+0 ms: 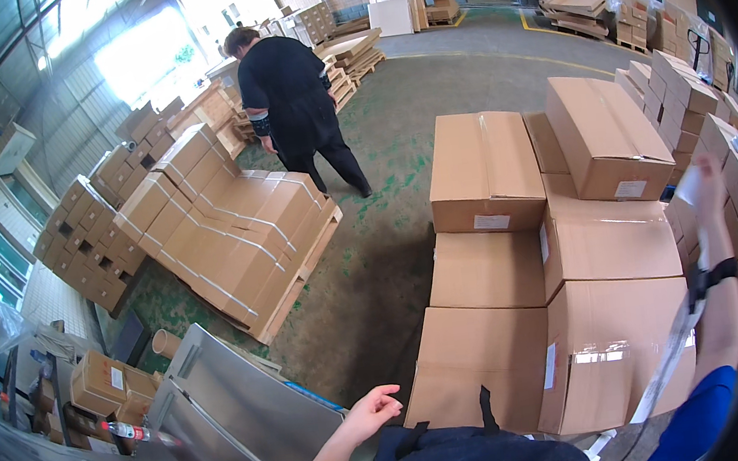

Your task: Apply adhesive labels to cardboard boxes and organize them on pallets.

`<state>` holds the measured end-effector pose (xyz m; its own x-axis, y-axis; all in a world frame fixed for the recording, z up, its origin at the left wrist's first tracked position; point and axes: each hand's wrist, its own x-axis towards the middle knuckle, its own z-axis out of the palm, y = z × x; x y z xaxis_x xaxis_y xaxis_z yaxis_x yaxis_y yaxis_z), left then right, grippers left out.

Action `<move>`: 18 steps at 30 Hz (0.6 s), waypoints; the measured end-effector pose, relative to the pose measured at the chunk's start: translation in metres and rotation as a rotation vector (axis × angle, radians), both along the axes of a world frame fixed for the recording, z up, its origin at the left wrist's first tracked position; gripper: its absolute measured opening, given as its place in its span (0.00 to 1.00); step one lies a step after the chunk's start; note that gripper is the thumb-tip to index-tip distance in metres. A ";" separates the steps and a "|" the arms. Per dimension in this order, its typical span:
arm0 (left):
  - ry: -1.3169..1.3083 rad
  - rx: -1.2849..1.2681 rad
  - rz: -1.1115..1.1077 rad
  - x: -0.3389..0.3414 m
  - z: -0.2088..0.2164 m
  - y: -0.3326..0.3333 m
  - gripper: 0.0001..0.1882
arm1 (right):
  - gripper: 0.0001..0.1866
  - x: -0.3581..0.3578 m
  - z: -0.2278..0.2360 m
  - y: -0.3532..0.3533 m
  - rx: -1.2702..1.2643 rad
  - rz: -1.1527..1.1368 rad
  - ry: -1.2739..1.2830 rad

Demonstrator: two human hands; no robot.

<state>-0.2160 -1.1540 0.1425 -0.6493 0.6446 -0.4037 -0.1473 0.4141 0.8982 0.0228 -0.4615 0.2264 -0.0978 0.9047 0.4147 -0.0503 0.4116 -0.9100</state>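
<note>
My left hand (369, 410) hovers open, palm down, over the concrete floor just left of the nearest sealed brown carton (475, 359). My right hand (706, 185) is raised at the right edge of the carton stack, blurred, gripping something pale; a long white strap (666, 360) runs down from that arm across the front carton (622, 338). Whether the fingers hold the strap itself I cannot tell. A dark bag (468, 460) hangs at my chest.
A person in dark clothes (292, 94) walks away ahead. To the left, strapped cartons sit on a wooden pallet (233, 237), with more boxes stacked behind. A tilted metal sheet (226, 411) lies near my left side, and more cartons line the right wall (690, 94).
</note>
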 end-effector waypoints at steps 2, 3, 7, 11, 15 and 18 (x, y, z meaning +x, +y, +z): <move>-0.053 0.033 -0.088 -0.017 -0.016 0.003 0.20 | 0.12 -0.048 -0.040 -0.055 -0.037 0.284 -0.128; -0.052 0.044 -0.114 -0.014 -0.019 -0.002 0.20 | 0.12 -0.069 -0.084 -0.061 0.120 0.152 -0.359; -0.029 0.002 -0.049 0.009 -0.031 -0.033 0.22 | 0.06 -0.121 -0.114 -0.199 0.186 0.395 -0.942; -0.076 -0.034 0.072 0.028 -0.033 -0.038 0.21 | 0.09 -0.091 -0.144 -0.219 0.234 0.602 -1.041; -0.117 -0.026 0.155 0.032 -0.031 -0.021 0.21 | 0.13 -0.075 -0.177 -0.178 0.163 0.666 -1.207; -0.089 -0.073 0.172 0.038 -0.020 -0.010 0.20 | 0.12 -0.073 -0.167 -0.153 0.041 0.617 -1.171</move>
